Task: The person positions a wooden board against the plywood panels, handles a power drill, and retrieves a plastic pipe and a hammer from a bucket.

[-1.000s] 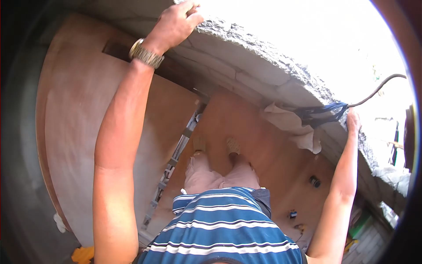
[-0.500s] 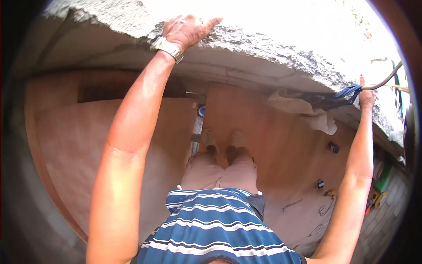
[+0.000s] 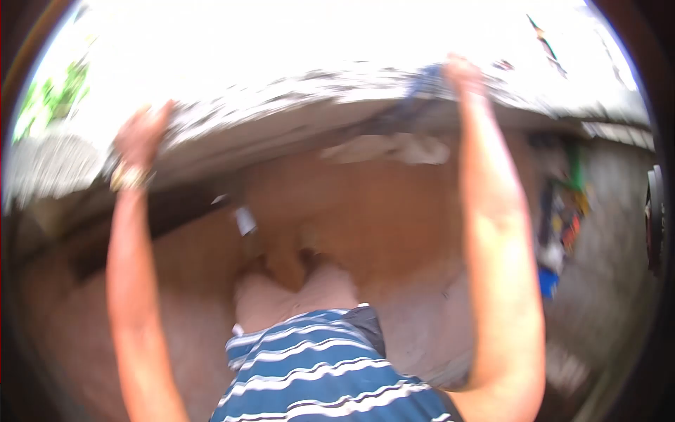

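My left hand (image 3: 144,133), with a metal wristwatch (image 3: 131,176) at its wrist, rests on the rough top edge of a concrete wall (image 3: 232,137). Its thumb stands apart from the fingers and it holds nothing that I can see. Further right along the same edge is my right hand (image 3: 464,74), smeared by motion. Just left of it a blue strip of cloth (image 3: 424,81) hangs over the edge, and I cannot tell whether the hand touches it. The fingers of my right hand are not clear.
I stand on brown boards (image 3: 394,218) below the wall. A pale crumpled sheet (image 3: 387,149) lies along the wall's foot. On the right several tools and a blue item (image 3: 548,283) sit beside a grey block surface (image 3: 605,211). Bright glare covers the wall's top.
The view has swung to the right, so both hands appear further left and the tools on the right show more fully. The picture is now blurred. Both hands stay at the wall's edge.
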